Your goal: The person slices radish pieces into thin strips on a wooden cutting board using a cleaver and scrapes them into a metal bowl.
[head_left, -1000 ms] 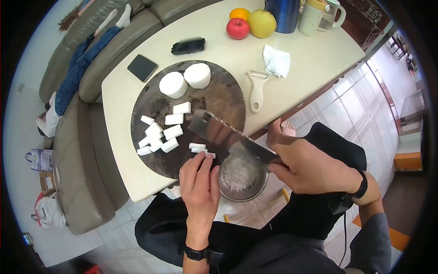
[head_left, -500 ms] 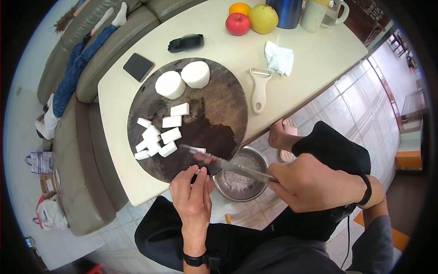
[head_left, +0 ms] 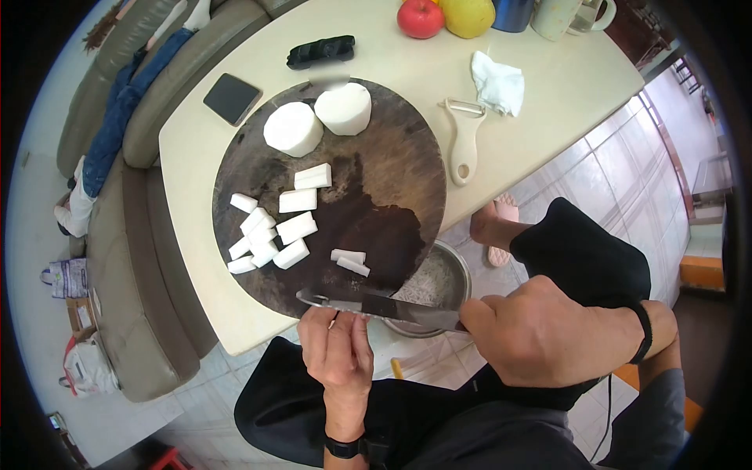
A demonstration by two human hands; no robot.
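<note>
My right hand [head_left: 540, 333] is wrapped round the handle of a kitchen knife [head_left: 419, 313], whose blade points left over the near edge of a round dark chopping board [head_left: 403, 176]. Close against the blade, the fingers of my left hand [head_left: 338, 348] are bent and pressed together; whatever they pinch is hidden. Just beyond the blade lie two thin white radish slices [head_left: 348, 257]. Several cut radish blocks [head_left: 298, 200] are on the left of the board. Two thick radish rounds [head_left: 293, 129] stand at its far side.
A steel bowl [head_left: 464, 274] with white shreds sits below the table edge. On the cream table [head_left: 196, 168] are a peeler [head_left: 464, 153], a white cloth [head_left: 499, 84], a phone [head_left: 233, 99], a black object [head_left: 321, 52], fruit and cups. Another person's legs [head_left: 117, 133] rest on the sofa.
The knife has come nearer me and its blade lies flatter across my left fingertips. Two thin slices now show plainly on the board. Both hands sit slightly lower and further right in view.
</note>
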